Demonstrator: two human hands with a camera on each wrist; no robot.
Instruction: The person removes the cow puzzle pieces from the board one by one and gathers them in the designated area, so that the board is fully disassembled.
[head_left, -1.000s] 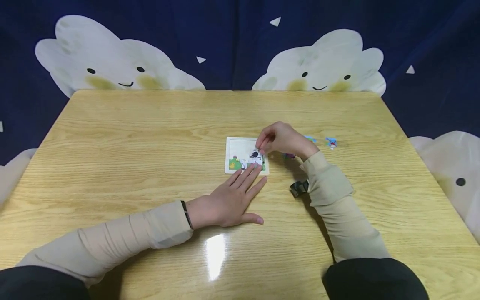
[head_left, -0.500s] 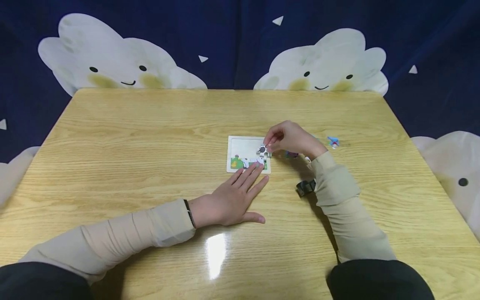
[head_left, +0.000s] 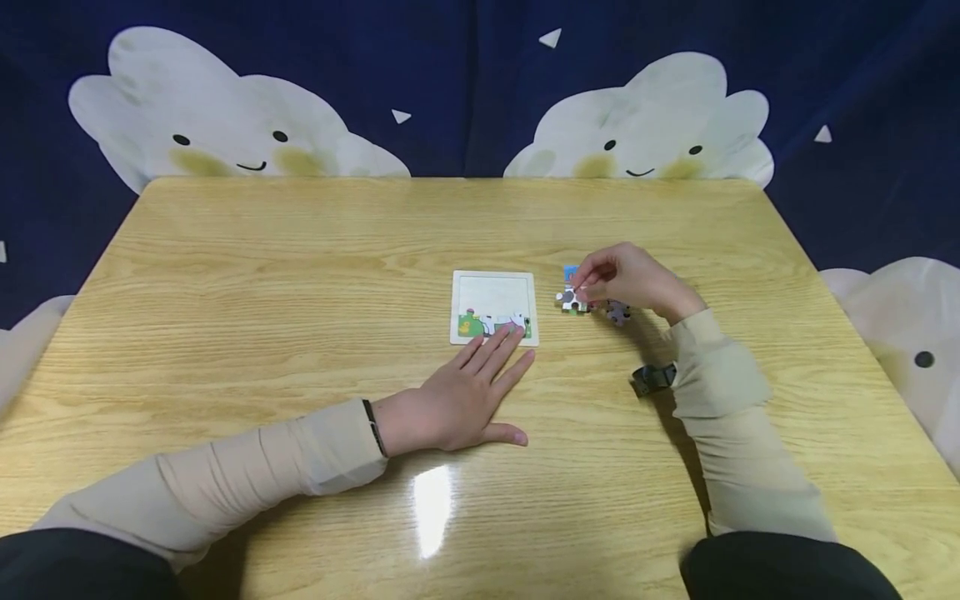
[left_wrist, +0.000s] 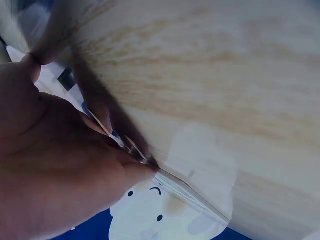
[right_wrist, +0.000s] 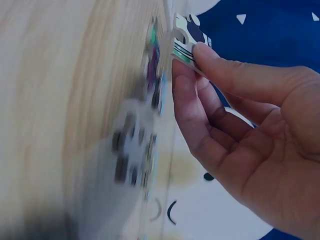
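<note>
Between thumb and fingers, my right hand pinches a white jigsaw piece with a dark patch, raised off the table in the right wrist view. Below and around that hand lie loose jigsaw pieces, partly covered by it. To their left is a flat, white-framed puzzle tray. Joined pieces with green ground and a yellow duck fill its lower strip, and its upper part is bare. My left hand rests with straight, spread fingers on the tray's lower right edge, hiding some of the strip.
The wooden table reaches back to a dark blue curtain with cloud prints. A black wrist strap juts from under the right forearm. The left wrist view shows the left hand very close to the table.
My right hand has moved right, off the tray to above the loose pieces, carrying the white piece with it. The left hand stays in place on the tray.
</note>
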